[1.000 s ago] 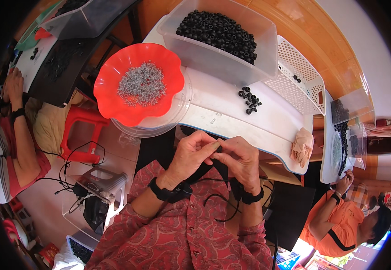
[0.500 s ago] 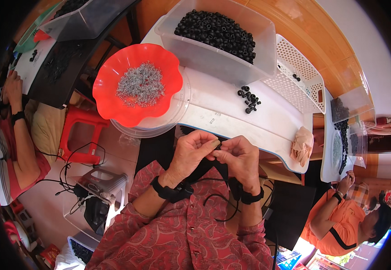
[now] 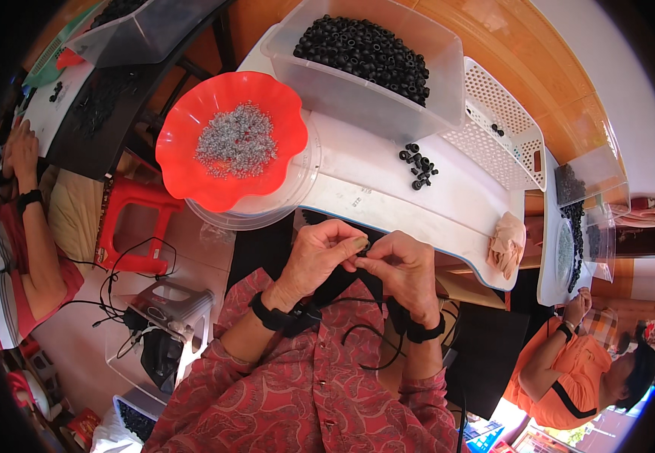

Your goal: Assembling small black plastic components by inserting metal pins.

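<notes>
Just off the front edge of the white table, my left hand (image 3: 317, 258) pinches a small black part (image 3: 364, 250) between thumb and forefinger. My right hand (image 3: 404, 272) meets it there, its thumb and forefinger closed on the same part. Fingertips hide most of the piece, so its exact shape does not show. Beyond my hands, several loose black ring-like parts (image 3: 418, 167) lie on the white table (image 3: 350, 151). To the left of them, a red wavy-rimmed bowl (image 3: 179, 155) holds a heap of tiny clear-grey pieces (image 3: 237, 142).
A translucent bin (image 3: 373, 113) full of black parts stands at the back, beside a white perforated basket (image 3: 512, 162). A crumpled beige cloth (image 3: 506, 245) lies at the table's right end. Co-workers sit at both sides; a red stool (image 3: 135, 226) stands at left.
My right hand has shifted very slightly, its fingers turning a little at the black part. The left hand stays almost still.
</notes>
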Tool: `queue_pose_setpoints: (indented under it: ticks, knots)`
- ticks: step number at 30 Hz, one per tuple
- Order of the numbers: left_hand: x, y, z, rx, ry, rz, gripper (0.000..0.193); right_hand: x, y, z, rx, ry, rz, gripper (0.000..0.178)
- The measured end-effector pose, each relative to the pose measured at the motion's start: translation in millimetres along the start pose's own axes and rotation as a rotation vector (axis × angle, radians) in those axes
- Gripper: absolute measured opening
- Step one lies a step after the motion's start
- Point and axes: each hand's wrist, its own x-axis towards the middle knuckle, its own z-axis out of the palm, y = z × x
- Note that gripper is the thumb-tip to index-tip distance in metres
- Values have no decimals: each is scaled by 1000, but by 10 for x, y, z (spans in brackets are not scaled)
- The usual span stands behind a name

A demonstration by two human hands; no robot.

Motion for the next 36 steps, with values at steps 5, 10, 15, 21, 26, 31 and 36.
queue_pose_setpoints:
  ticks: [5, 10, 15, 21, 26, 31, 36]
  knots:
    - [-4, 52, -28, 44, -41, -18, 14, 16, -103, -30, -9, -22, 164, 23]
    - [9, 91, -48, -14, -107, -76, 17, 39, -61, -35, 35, -34, 95, 32]
    - [24, 73, -113, -97, -112, -98, 27, 55, -15, -29, 32, -134, -92, 37]
    - [36, 40, -161, -164, -127, -146, 25, 33, 24, 32, 15, -69, -119, 32]
    - [11, 38, -156, -66, -178, -84, 42, 12, 41, 85, 138, 52, -91, 29]
    - [-24, -37, -177, -58, -350, 173, 76, 25, -1, 38, 119, 123, -74, 29]
    - [-17, 51, -113, -155, -376, 130, 69, -10, 22, 146, 95, 81, -190, 28]
